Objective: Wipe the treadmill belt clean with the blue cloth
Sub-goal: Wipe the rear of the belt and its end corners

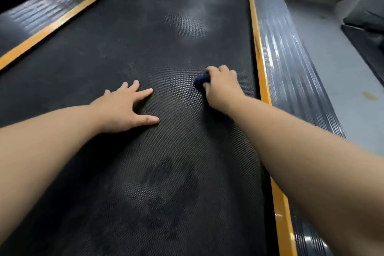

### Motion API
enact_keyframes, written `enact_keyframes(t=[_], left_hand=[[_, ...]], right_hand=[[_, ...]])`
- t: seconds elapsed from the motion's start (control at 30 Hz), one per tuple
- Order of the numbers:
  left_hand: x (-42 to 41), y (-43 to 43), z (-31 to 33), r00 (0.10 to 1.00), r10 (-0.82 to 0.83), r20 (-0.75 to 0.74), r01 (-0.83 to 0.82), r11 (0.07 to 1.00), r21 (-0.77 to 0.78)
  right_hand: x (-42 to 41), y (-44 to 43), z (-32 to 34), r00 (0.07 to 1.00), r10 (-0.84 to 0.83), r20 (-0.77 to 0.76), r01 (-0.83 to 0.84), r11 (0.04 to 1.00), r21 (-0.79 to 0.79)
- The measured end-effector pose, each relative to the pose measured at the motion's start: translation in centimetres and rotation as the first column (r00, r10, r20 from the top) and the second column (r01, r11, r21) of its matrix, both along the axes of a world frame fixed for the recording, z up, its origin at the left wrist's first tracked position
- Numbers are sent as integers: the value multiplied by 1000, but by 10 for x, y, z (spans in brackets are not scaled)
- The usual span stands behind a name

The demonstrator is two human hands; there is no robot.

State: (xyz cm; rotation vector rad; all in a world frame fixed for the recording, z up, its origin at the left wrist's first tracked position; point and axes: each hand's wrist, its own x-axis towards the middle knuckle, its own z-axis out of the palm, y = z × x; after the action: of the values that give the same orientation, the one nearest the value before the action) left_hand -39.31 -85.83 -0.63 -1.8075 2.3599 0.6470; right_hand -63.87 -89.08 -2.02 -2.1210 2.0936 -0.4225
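Head view: blue cloth pressed to the belt under the right hand

The blue cloth [201, 82] is bunched into a small dark wad on the treadmill belt [145, 43], right of the belt's middle and about halfway up the frame. The right hand [223, 85] lies on top of it with fingers curled down around the wad; only the cloth's left end shows past the knuckles. To the left, well apart from the cloth, the left hand [126, 108] rests flat on the belt, palm down, fingers spread wide and thumb out toward the right. Both bare forearms reach in from the near edge.

The belt is black and dimpled, with a pale dusty patch [193, 27] farther away and a darker smudged patch [168, 185] nearer. A yellow strip [260, 62] borders the belt on the right, beside a ribbed grey side rail [291, 81]; another yellow strip [52, 25] runs along the left. Grey floor [336, 81] lies beyond the right rail.
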Motion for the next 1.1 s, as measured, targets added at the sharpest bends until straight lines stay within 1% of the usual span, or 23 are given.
enact_keyframes(t=[0.03, 0.07, 0.1, 0.17, 0.2, 0.27, 0.33, 0.37, 0.43, 0.47, 0.5, 0.53, 0.6, 0.67, 0.7, 0.73, 0.8, 0.87, 0.9, 0.93, 0.97, 1.03, 1.1], left_hand=[[1, -2, 0, 1000, -5, 2, 4, 1000, 9], [2, -3, 1, 1000, -8, 8, 8, 1000, 15], [3, -4, 0, 1000, -9, 9, 9, 1000, 16], [4, -4, -3, 1000, -7, -4, 7, 1000, -3], [4, -3, -5, 1000, -9, -9, 9, 1000, -15], [3, -3, -6, 1000, -10, -2, 10, 1000, -27], [4, -3, -5, 1000, -7, 11, 7, 1000, -19], [3, -3, -3, 1000, -7, 15, 7, 1000, -9], [3, -2, 0, 1000, -4, 24, 4, 1000, -2], [3, -2, 1, 1000, -2, 25, 2, 1000, 1], [3, -2, 2, 1000, -4, 22, 4, 1000, 4], [2, -2, 2, 1000, -8, 18, 8, 1000, 6], [1, -1, 1, 1000, -18, 20, 18, 1000, -4], [2, -2, 1, 999, -27, 29, 27, 1000, -13], [4, -2, 2, 999, -34, 29, 35, 999, -11], [9, -3, 3, 999, -40, 20, 40, 999, -2], [18, -6, 6, 1000, -17, 0, 17, 1000, 26], [28, -8, 6, 998, 43, 49, -44, 998, 35], [32, -8, 5, 994, 69, 82, -72, 997, 31], [34, -8, 3, 991, 86, 98, -89, 996, 32], [34, -8, 3, 991, 90, 97, -94, 995, 39], [35, -9, 2, 993, 88, 81, -92, 995, 47], [36, -11, 4, 993, 82, 89, -86, 995, 45]], right_hand=[[3, -9, 3, 998, -62, 20, 61, 998, 21], [9, -10, 3, 997, -72, 41, 71, 997, 31], [17, -2, 1, 998, -29, 50, 28, 999, 28], [34, 30, -11, 985, 167, 48, -163, 984, -65], [39, 51, -16, 961, 270, 59, -261, 957, -123], [35, 54, -17, 929, 368, 34, -360, 922, -145], [26, 16, -13, 958, 288, -9, -288, 952, -105], [22, -6, -11, 979, 201, -30, -203, 977, -67], [16, -39, -6, 999, 36, -5, -36, 999, -5], [19, -43, -6, 1000, -6, 5, 6, 1000, 5], [24, -39, -6, 1000, -3, -2, 3, 1000, -5], [31, -28, -6, 999, 41, 2, -41, 999, -17], [41, 6, -8, 977, 213, 22, -211, 974, -78], [47, 42, -13, 906, 422, 37, -414, 900, -136], [45, 47, -14, 878, 478, 28, -471, 872, -128], [41, 41, -14, 870, 493, 22, -488, 866, -112], [32, 11, -15, 917, 398, 3, -395, 912, -112], [21, -23, -9, 985, 172, -15, -173, 983, -64], [19, -36, -5, 997, 80, -6, -80, 996, -36], [21, -42, -2, 999, 34, 3, -34, 999, -15], [26, -41, 0, 999, 39, 7, -39, 999, -1], [43, -19, 1, 985, 171, 29, -172, 985, 2], [61, 17, -3, 921, 388, 39, -386, 921, -61]])
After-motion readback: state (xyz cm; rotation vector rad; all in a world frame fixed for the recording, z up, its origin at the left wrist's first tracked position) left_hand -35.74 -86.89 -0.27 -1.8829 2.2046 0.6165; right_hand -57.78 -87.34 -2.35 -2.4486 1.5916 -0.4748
